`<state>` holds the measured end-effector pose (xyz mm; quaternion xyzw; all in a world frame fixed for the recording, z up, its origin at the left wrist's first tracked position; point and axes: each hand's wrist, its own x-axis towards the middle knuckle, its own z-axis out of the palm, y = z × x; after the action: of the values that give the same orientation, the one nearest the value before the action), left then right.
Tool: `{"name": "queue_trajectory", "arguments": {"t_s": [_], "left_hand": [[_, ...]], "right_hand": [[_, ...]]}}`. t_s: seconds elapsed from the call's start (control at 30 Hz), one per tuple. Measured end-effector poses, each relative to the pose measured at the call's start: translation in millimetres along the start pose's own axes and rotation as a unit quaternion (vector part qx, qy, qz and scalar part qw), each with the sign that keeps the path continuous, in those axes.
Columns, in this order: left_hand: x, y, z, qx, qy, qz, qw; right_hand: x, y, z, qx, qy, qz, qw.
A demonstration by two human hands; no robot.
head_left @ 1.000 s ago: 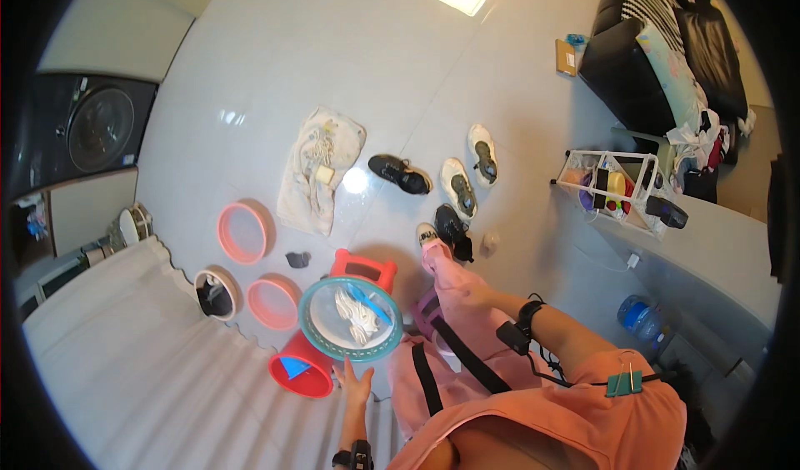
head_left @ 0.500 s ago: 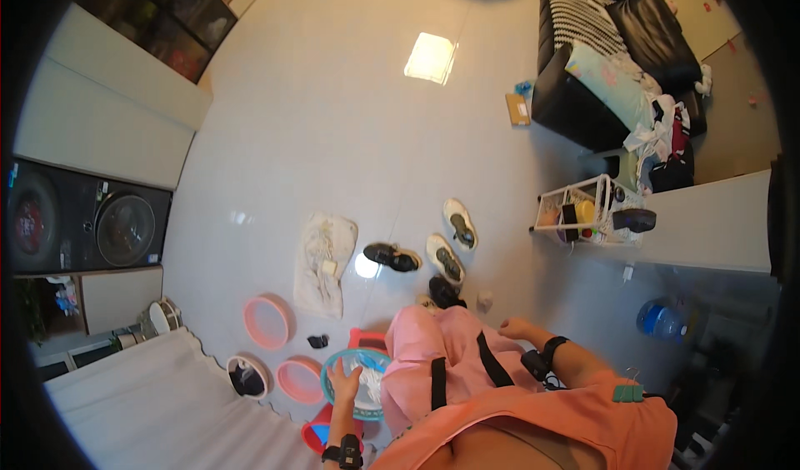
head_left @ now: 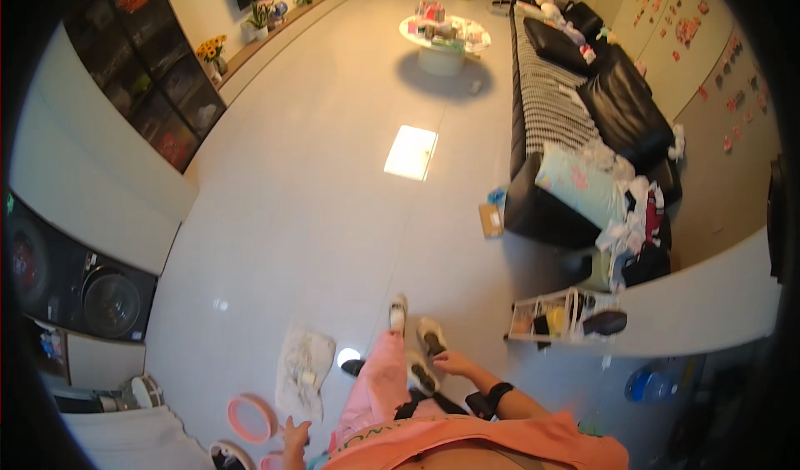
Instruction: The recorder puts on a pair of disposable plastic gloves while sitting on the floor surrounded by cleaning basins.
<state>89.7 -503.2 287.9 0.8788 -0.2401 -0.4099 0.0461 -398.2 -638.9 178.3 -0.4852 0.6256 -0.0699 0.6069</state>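
Note:
My left hand (head_left: 295, 435) hangs low beside my pink trousers (head_left: 375, 387), fingers apart and nothing in them. Next to it is a round pink basin (head_left: 252, 418) on the floor. My right hand (head_left: 454, 363) is in front of my body on the right, its fingers loosely stretched and holding nothing that I can see. Below it in the picture are two white-and-grey sneakers (head_left: 432, 337). A white shoe (head_left: 398, 313) shows at the end of my pink trouser leg. Partly behind that leg lies a black shoe (head_left: 353, 367).
A crumpled white towel (head_left: 302, 366) lies on the floor. To the right stand a white wire rack (head_left: 554, 316), a black sofa (head_left: 550, 212) and a cardboard box (head_left: 492, 220). A washing machine (head_left: 112, 303) is at the left, a low round table (head_left: 442, 53) far ahead.
My view has tilted up, bringing in the far room. One leg now reaches forward among the shoes. My left hand has left the teal basin; my right hand has moved left in the picture.

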Motion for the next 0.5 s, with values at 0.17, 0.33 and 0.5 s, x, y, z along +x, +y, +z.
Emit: {"name": "queue_trajectory", "arguments": {"t_s": [0.17, 0.33, 0.5], "left_hand": [[99, 198, 6, 0.17, -0.042, 0.161, 0.971], [147, 412, 1, 0.199, -0.017, 0.224, 0.954], [169, 642, 36, 0.164, -0.018, 0.369, 0.915]], "right_hand": [[99, -76, -145, 0.019, -0.013, 0.087, 0.996], [81, -83, -219, 0.316, 0.233, 0.05, 0.918], [66, -39, -265, 0.401, 0.287, 0.198, 0.847]]}}
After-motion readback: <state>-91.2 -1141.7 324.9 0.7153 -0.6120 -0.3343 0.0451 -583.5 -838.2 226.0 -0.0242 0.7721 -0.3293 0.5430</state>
